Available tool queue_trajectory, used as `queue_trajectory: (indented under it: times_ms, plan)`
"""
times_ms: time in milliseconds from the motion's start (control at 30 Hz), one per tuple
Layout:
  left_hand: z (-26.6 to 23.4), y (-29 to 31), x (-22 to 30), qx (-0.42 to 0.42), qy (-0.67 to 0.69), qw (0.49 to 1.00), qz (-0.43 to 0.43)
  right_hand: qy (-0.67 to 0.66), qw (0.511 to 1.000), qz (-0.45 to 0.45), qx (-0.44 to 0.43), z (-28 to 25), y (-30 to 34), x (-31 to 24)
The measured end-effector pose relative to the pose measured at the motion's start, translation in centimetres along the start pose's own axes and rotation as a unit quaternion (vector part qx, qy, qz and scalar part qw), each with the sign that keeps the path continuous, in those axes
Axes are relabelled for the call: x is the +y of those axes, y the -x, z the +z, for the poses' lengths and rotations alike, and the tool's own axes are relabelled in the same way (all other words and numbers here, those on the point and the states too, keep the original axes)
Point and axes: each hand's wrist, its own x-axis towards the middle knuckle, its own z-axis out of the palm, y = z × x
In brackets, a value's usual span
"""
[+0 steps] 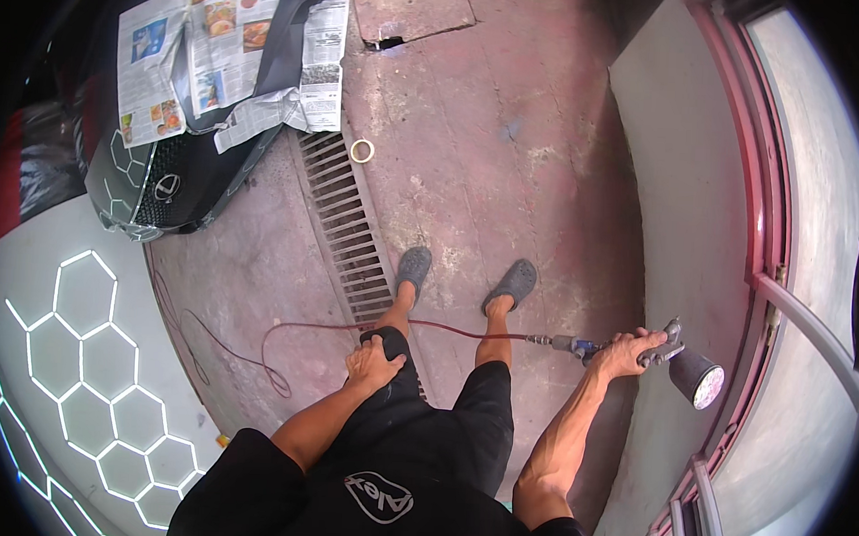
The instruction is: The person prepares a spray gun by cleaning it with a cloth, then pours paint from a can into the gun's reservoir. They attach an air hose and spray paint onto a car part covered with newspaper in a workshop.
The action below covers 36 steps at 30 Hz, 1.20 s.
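Note:
My right hand [627,355] is closed round the handle of a spray gun [673,348], held out to the right beside the pale wall. A dark, paint-stained cup [697,379] sits on the gun, its round end pale and pinkish. From the gun's blue-and-silver fitting [572,344] a thin red air hose [454,328] runs left across my legs. Against my left thigh, just above the knee, my left hand [373,363] grips the dark cloth of my shorts [405,398], its fingers curled. Some fingertips of both hands are hidden.
A dark car front [179,190], partly masked with newspaper [226,44], stands at the far left. A floor grate [347,228] runs beside my feet, with a tape roll [362,151] near it. Hose loops lie left. Red-framed panels [755,167] and a metal bar [810,333] line the right.

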Motion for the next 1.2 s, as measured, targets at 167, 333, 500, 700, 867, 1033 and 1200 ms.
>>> queue_trajectory:
  times_ms: [167,333,500,700,867,1033,1200]
  plan:
    - [-3.9,1.7,4.6,0.185,0.185,0.931,0.254,0.025,0.988,-0.033,-0.147,1.5,8.8,-4.7]
    - [-13.0,1.9,13.4,-0.038,0.474,0.809,0.346,0.071,0.963,-0.047,-0.257,6.1,17.7,-9.5]
    - [-23.9,1.9,14.4,-0.093,0.53,0.745,0.395,0.099,0.915,-0.08,-0.383,13.5,27.5,-15.4]
    - [-31.2,-3.5,6.1,-0.162,0.63,0.626,0.43,0.106,0.845,-0.143,-0.505,22.6,41.0,-17.8]
    - [-32.2,-11.0,-1.4,-0.162,0.67,0.618,0.377,0.105,0.798,-0.107,-0.583,28.3,50.7,-15.0]
    - [-39.7,-13.3,-8.2,-0.184,0.769,0.515,0.331,0.133,0.757,-0.098,-0.632,34.3,58.8,-15.1]
    - [-46.1,-14.7,-11.9,-0.115,0.757,0.572,0.294,0.173,0.71,-0.09,-0.677,40.1,63.3,-15.7]
